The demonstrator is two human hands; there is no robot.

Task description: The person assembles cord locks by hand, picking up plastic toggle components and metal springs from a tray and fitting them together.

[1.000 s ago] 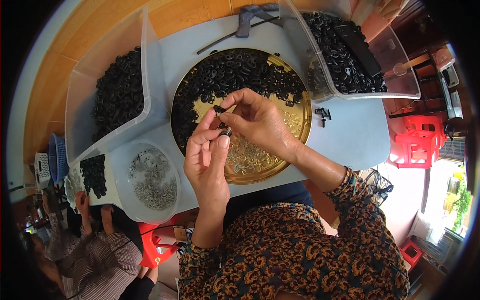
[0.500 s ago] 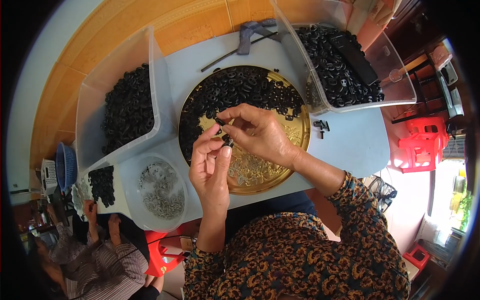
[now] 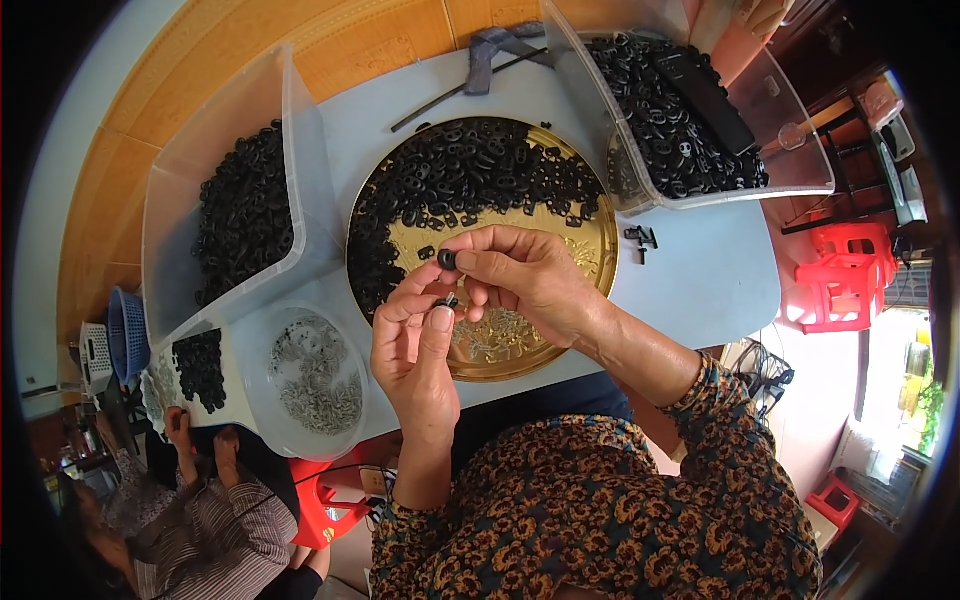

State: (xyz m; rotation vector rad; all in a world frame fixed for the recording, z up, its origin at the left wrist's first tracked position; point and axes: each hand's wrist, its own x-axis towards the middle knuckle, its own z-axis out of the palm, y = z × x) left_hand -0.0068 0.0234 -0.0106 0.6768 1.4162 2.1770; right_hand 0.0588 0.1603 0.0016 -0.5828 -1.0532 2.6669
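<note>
Above the round golden tray (image 3: 607,240), my left hand (image 3: 413,360) pinches a small black plastic piece (image 3: 441,304) between thumb and fingers; a bit of silvery metal, like a small spring, shows at its top. Just above it, my right hand (image 3: 545,290) grips an oval black plastic piece with a hole (image 3: 447,260) at its fingertips. The two pieces are apart. Heaped along the tray's far and left sides are many black two-holed pieces (image 3: 470,155). Small silvery springs (image 3: 505,330) lie on its near part, partly hidden by my hands.
Clear plastic bins (image 3: 290,150) (image 3: 690,200) full of black pieces stand left and right of the tray. A round tub (image 3: 345,440) of silvery springs sits at near left. A thin black rod (image 3: 470,88) lies at the back. Another person's hands (image 3: 228,450) are at lower left, near red stools.
My right hand has turned its black piece so that the hole shows, and sits slightly lower. My left hand has shifted a little down and left, still pinching its piece.
</note>
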